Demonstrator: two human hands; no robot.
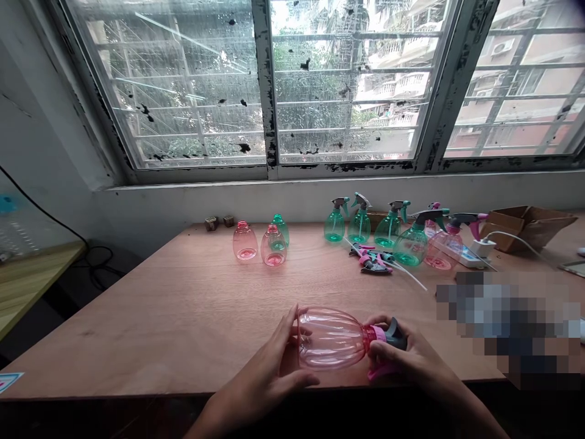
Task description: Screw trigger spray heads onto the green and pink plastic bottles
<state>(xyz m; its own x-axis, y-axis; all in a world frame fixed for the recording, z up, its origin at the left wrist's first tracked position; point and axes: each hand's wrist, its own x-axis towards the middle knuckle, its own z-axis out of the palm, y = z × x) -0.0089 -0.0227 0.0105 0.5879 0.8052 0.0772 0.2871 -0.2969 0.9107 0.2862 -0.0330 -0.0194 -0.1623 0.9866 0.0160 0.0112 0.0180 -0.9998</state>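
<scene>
Head view: the pink spray bottle [331, 346] lies on its side at the wooden table's [183, 317] near edge, between 2 hands. The left hand [274, 372] clasps its base. The right hand [404, 361] grips the grey trigger head [393, 332].

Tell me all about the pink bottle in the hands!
The pink spray bottle is see-through ribbed plastic, round-bellied, and looks empty. It lies sideways over the near edge of the wooden table, base pointing left. The left hand cups its base. The right hand grips the pink-and-grey trigger head at its neck.
</scene>
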